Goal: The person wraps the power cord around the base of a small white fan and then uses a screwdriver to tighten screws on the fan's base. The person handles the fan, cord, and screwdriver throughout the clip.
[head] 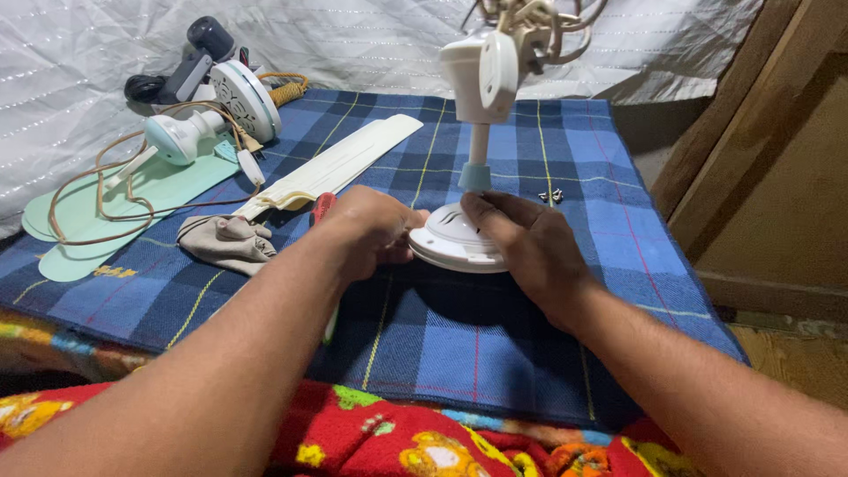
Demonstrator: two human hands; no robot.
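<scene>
A blue plaid blanket (495,344) fills mid-frame. On it, at centre, stands a white fan stand (478,132) on its round base (450,246). The left hand (371,234) and right hand (526,247) grip the base's opposite edges. Small screws (551,195) lie just beyond, upper right.

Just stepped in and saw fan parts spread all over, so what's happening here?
A person has both hands on the round white base of a small stand fan standing on a blue plaid cloth. The left hand grips the base's left edge; the right hand rests on its right side. The fan's head is upright on its pole. A few small screws lie behind. To the left lie pale green blades, a cream blade and a grey rag.
</scene>
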